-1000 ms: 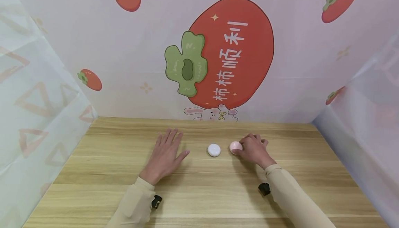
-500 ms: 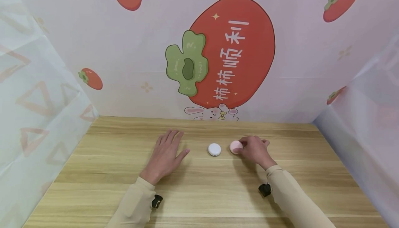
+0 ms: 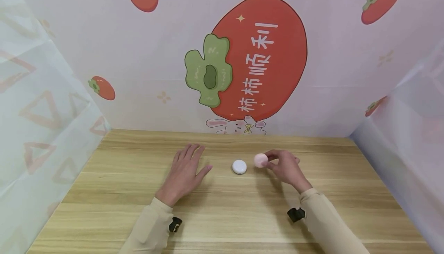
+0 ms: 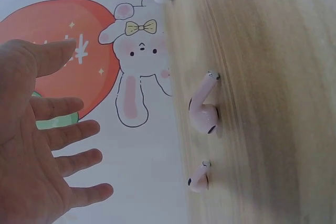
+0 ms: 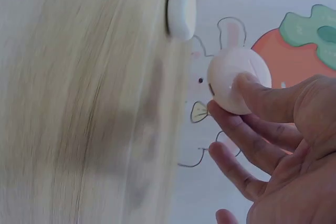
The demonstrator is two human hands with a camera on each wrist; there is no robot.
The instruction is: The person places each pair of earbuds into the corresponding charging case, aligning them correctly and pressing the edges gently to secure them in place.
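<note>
Up came the pink case [image 3: 260, 160], lifted off the wooden table [image 3: 222, 215] since a second earlier, pinched in the right hand [image 3: 286, 168]. Left hand [image 3: 184, 173] lay flat, fingers spread, holding nothing. White case [image 3: 239, 166] sat between them; two pink earbuds [image 4: 203, 111] lay near the left hand.

Only the white case [image 3: 239, 166] lies between the hands.
</note>
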